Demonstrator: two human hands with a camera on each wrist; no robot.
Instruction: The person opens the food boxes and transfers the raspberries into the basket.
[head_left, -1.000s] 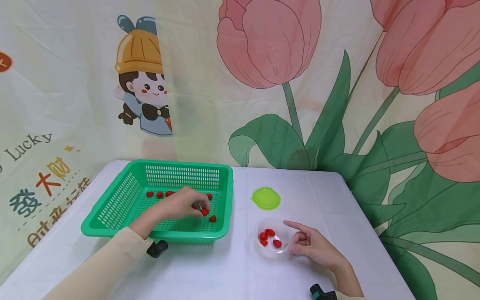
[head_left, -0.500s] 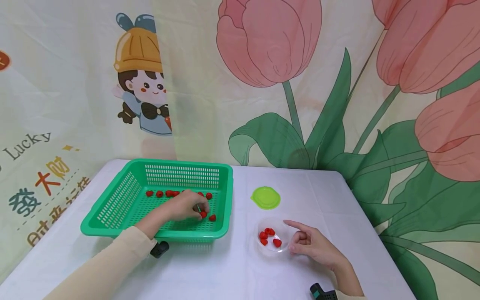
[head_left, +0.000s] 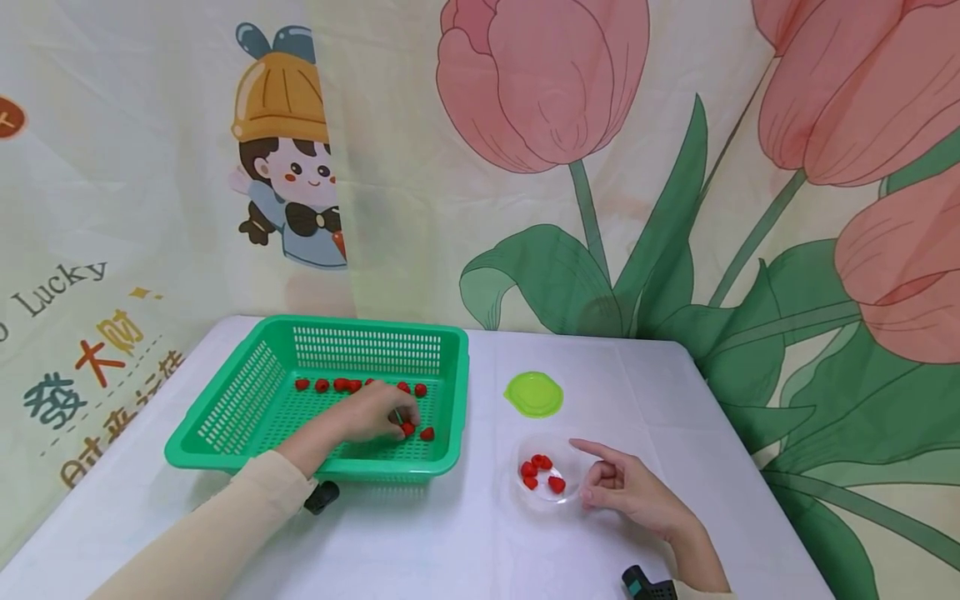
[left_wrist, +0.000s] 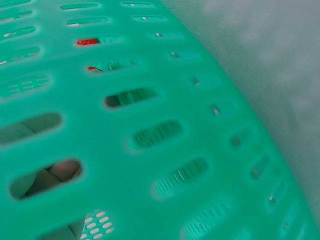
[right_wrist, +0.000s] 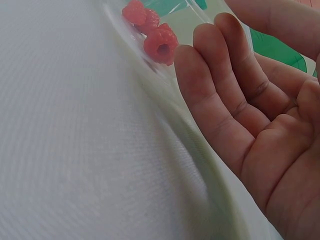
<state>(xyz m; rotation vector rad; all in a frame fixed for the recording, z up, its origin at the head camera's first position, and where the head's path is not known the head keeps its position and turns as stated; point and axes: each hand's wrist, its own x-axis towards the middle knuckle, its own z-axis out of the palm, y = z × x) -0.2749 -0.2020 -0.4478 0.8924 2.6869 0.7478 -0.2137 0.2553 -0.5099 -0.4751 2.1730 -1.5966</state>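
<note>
In the head view my left hand [head_left: 372, 412] reaches into a green plastic basket [head_left: 180, 452], its fingertips pinching a raspberry [head_left: 407, 428] near the floor. Another raspberry [head_left: 427, 434] lies just right of it, and a row of several raspberries [head_left: 322, 386] runs behind the hand. Through the basket slots the left wrist view shows bits of the hand [left_wrist: 65, 171] and some red. My right hand [head_left: 633, 492] rests at the right side of a clear plastic cup [head_left: 551, 505], index finger straight along the rim and thumb low beside it. Several raspberries [right_wrist: 161, 44] are inside the cup.
A bright green lid [head_left: 534, 394] lies on the white-covered table [head_left: 480, 550], behind the cup. The basket's raised wall surrounds the left hand. A printed tulip backdrop [head_left: 397, 208] hangs behind the table's far edge.
The left hand has lowered slightly with its fingertips on the raspberry. The right hand and the cup stay in place. The head view has shifted a little.
</note>
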